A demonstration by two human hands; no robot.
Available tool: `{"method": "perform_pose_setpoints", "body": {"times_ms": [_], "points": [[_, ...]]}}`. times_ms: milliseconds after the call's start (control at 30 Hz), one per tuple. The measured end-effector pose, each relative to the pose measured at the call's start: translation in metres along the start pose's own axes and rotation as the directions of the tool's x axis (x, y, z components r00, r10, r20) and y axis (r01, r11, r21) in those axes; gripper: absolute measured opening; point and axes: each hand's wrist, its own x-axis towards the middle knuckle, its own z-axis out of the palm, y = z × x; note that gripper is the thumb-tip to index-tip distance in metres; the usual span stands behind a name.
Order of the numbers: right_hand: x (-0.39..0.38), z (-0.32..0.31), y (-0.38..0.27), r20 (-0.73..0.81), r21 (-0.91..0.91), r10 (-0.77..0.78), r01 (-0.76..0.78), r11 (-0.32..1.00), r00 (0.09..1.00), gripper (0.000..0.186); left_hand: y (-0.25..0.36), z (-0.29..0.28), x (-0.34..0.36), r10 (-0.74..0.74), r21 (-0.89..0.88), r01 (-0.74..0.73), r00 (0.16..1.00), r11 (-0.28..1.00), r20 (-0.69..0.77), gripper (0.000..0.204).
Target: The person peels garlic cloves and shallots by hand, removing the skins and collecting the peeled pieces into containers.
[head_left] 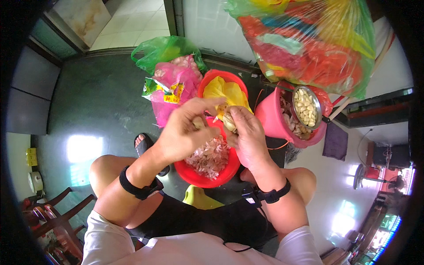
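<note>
Between finger and thumb of my right hand (pixel 251 140) is a partly peeled garlic bulb (pixel 229 123). Beside it, my left hand (pixel 187 128) is curled, with a pale garlic clove (pixel 198 123) showing in its palm and its forefinger reaching toward the bulb. Both hands are above a red basin (pixel 185 176) heaped with papery garlic skins (pixel 210 160). Behind that stands a second red basin (pixel 211 75) lined with a yellow bag (pixel 227 91). To the right, a metal bowl of peeled cloves (pixel 305 109) sits over a pink bucket (pixel 269 112) containing more skins.
A pink mesh bag of garlic (pixel 172 84) lies beside a green plastic bag (pixel 165 49). At upper right is a large clear bag (pixel 309 48) stuffed with coloured plastic. A yellow-green object (pixel 198 198) is between my knees; a wooden chair (pixel 55 221) stands lower left.
</note>
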Motion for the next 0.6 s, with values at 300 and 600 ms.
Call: {"method": "perform_pose_setpoints", "body": {"times_ms": [300,600], "points": [[-0.011,0.005,0.003,0.017,-0.103,-0.068,0.069,0.992,0.998,0.023,-0.006,0.011,-0.005,0.316,0.422,-0.317,0.946,0.849,0.074,0.052],[-0.018,0.005,-0.01,0.239,-0.241,-0.103,0.162,0.957,0.966,0.028,0.004,0.01,-0.009,0.159,0.305,-0.125,0.983,0.944,-0.09,0.046]]}}
